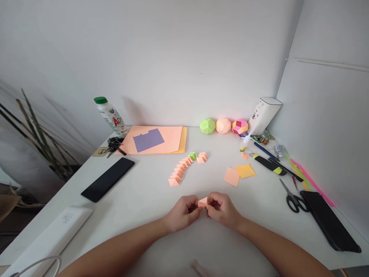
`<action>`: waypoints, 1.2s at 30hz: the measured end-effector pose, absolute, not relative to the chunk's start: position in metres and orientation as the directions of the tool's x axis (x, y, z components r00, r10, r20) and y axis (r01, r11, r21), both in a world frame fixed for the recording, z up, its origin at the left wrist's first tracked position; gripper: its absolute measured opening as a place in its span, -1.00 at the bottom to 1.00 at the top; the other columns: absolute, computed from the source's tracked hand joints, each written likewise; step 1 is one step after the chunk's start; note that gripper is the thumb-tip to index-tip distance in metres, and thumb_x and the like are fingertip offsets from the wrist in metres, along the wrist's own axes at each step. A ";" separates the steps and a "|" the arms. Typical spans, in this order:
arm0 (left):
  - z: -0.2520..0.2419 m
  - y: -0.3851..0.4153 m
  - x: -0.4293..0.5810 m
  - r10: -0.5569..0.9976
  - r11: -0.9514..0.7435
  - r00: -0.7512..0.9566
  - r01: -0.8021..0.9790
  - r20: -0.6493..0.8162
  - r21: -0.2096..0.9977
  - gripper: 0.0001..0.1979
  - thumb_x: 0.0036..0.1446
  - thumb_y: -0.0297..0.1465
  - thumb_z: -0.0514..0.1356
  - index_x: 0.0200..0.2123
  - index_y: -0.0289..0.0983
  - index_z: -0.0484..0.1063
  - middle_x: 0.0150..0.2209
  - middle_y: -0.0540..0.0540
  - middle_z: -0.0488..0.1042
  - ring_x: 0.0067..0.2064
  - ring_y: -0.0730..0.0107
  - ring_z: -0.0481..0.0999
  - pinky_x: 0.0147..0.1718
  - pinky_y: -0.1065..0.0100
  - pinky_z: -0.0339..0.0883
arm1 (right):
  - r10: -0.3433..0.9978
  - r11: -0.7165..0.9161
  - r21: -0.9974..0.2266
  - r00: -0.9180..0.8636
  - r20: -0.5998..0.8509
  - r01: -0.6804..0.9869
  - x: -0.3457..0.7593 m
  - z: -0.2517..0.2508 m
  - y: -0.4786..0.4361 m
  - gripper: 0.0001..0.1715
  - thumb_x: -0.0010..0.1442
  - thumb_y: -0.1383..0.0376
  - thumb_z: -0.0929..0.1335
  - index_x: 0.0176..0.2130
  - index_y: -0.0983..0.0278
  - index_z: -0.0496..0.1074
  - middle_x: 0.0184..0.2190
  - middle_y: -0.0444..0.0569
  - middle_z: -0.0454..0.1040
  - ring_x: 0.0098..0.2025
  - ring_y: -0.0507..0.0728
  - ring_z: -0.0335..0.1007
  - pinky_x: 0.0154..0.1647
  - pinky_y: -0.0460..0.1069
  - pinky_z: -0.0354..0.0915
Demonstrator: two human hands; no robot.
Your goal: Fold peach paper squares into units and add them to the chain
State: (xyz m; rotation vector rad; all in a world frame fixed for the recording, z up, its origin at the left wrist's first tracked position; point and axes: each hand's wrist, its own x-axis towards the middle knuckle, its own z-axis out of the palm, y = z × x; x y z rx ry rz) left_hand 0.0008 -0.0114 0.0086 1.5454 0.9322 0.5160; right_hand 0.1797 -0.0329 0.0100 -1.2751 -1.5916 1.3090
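Note:
Between my two hands, above the near middle of the table, is a small folded piece of peach paper (203, 202). My left hand (184, 211) pinches its left side, and my right hand (223, 209) grips its right side with thumb and fingers. Beyond them a curved row of folded peach paper units (180, 169) stands on the table, with green folded units (192, 156) at its far end. A few more peach units (201, 157) sit just right of the green ones. Flat peach squares (231, 177) and a yellow-orange square (245, 171) lie to the right.
Three paper balls (223, 125) rest against the back wall. Peach sheets (173, 134) carry a purple piece (148, 140). A bottle (111, 115), keys (115, 146) and a black phone (108, 179) are left; a cutter (268, 164), scissors (294, 198) and a black case (330, 221) are right.

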 end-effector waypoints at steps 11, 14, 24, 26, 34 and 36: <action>0.007 -0.010 -0.001 0.763 0.145 0.616 0.130 -0.194 0.981 -0.68 0.12 -0.19 0.08 -0.54 -0.27 0.16 -0.66 0.09 0.24 -0.62 0.57 0.14 -0.63 0.48 0.00 | 0.937 -0.065 -0.982 -0.327 -0.122 0.179 0.183 0.007 -0.033 -0.83 0.02 0.45 0.26 -0.54 0.26 0.17 -0.64 -0.21 0.27 -0.58 -0.01 0.24 -0.56 -0.11 0.17; 0.006 -0.009 -0.003 0.762 0.154 0.618 0.116 -0.193 0.981 -0.66 0.13 -0.17 0.09 -0.55 -0.26 0.15 -0.67 0.10 0.24 -0.63 0.56 0.17 -0.62 0.47 0.02 | 0.943 0.052 -0.976 -0.333 -0.022 0.211 0.184 0.005 -0.033 -0.90 0.04 0.45 0.27 -0.42 0.26 0.23 -0.60 -0.20 0.29 -0.57 -0.01 0.23 -0.58 -0.12 0.17; 0.004 -0.005 -0.004 0.737 0.151 0.650 0.111 -0.186 0.982 -0.60 0.17 -0.09 0.02 -0.55 -0.27 0.16 -0.67 0.09 0.25 -0.61 0.53 0.20 -0.56 0.45 0.09 | 0.775 0.615 -0.730 -0.399 0.491 0.297 0.191 -0.001 -0.028 -0.67 0.16 0.47 0.22 -0.10 0.19 0.34 -0.23 0.04 0.39 -0.30 0.10 0.38 -0.42 -0.04 0.37; 0.003 -0.005 -0.004 0.742 0.141 0.646 0.112 -0.180 0.984 -0.55 0.18 -0.06 -0.02 -0.58 -0.27 0.16 -0.67 0.07 0.25 -0.61 0.53 0.21 -0.56 0.45 0.10 | 0.759 0.639 -0.707 -0.398 0.515 0.304 0.190 0.002 -0.028 -0.74 0.18 0.45 0.23 -0.18 0.21 0.40 -0.29 0.04 0.43 -0.28 0.12 0.40 -0.38 -0.02 0.38; 0.007 -0.007 -0.002 0.808 0.174 0.566 0.036 -0.163 0.984 -0.53 0.20 -0.04 -0.07 -0.55 -0.28 0.22 -0.64 0.05 0.28 -0.61 0.50 0.27 -0.59 0.44 0.13 | 0.948 0.246 -0.926 -0.273 0.167 0.286 0.189 0.011 -0.031 -0.71 0.24 0.17 0.25 -0.27 0.27 0.48 -0.53 -0.09 0.41 -0.57 0.02 0.33 -0.54 -0.06 0.31; 0.007 -0.006 -0.002 0.814 0.211 0.555 -0.010 -0.170 0.977 -0.57 0.19 -0.05 -0.04 -0.51 -0.28 0.22 -0.59 0.04 0.32 -0.60 0.50 0.30 -0.59 0.43 0.15 | 0.962 0.134 -0.968 -0.261 0.076 0.211 0.189 0.009 -0.031 -0.69 0.23 0.13 0.25 -0.25 0.28 0.45 -0.52 -0.10 0.40 -0.57 0.01 0.32 -0.53 -0.06 0.33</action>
